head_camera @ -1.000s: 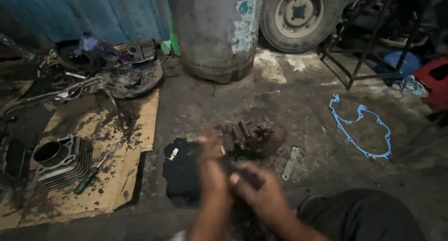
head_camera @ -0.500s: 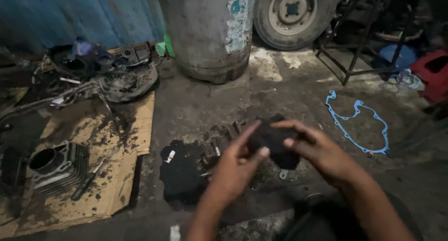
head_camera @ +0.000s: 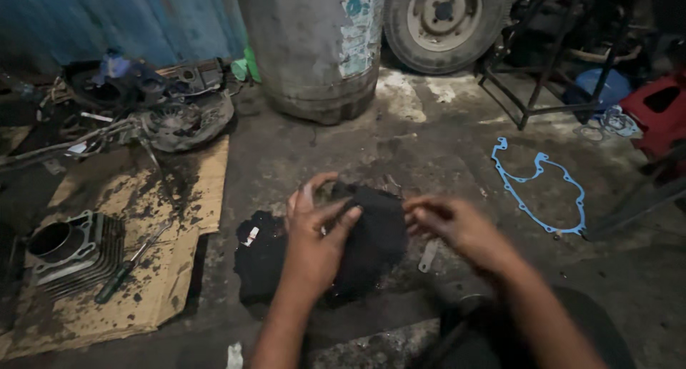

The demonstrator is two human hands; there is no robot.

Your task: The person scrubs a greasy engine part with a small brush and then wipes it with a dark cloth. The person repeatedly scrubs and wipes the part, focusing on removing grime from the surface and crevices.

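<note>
Vs. 0.5 s ago, our left hand (head_camera: 314, 230) and right hand (head_camera: 457, 226) now grip a soft, black, crumpled cloth (head_camera: 371, 233), w/ ribbed metal cylinder (head_camera: 71, 251) at 9 o'clock.

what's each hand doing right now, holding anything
Left hand: closed on the dark cloth.
Right hand: fingers pinch the cloth's edge.

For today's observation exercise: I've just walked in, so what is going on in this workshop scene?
A person sits on a grimy floor, both hands at a black cloth. The left hand grips its near edge; the right hand pinches its other side. What it covers is hidden. A blue gasket lies to the right, a finned engine cylinder and a screwdriver on stained cardboard to the left.
</note>
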